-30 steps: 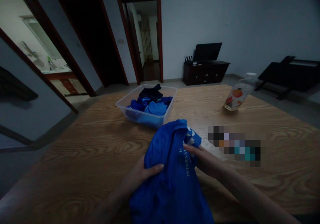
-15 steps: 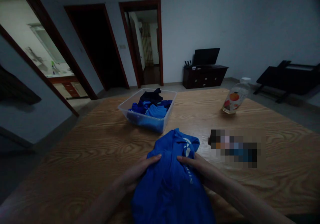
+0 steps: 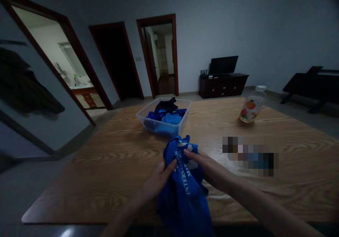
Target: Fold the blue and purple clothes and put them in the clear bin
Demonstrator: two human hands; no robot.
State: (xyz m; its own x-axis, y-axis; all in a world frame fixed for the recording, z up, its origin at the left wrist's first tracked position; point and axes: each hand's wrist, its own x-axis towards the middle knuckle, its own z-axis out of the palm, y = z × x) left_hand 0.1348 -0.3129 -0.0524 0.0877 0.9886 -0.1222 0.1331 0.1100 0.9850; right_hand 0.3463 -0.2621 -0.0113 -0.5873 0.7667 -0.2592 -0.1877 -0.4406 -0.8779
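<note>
A blue piece of clothing (image 3: 185, 198) with white lettering hangs bunched between my hands, over the near edge of the table; which garment it is I cannot tell. My left hand (image 3: 161, 175) grips its left side, thumb on top of the cloth. On the upper right my right hand (image 3: 205, 161) pinches the fabric, with its other fingers hidden behind. Just beyond the cloth stands a clear plastic bin (image 3: 182, 125), holding blue and black clothes (image 3: 168, 114).
A wooden table (image 3: 106, 173) spreads under everything. To the right a large clear bottle (image 3: 250, 106) with fruit pictures stands near the far edge, and a pixelated patch (image 3: 250, 155) covers something closer. Beyond are a TV cabinet (image 3: 222, 87) and doorways.
The cloth has been gathered up and turned, so more of its lettering faces me. Both hands have come closer together, and the view has shifted slightly left.
</note>
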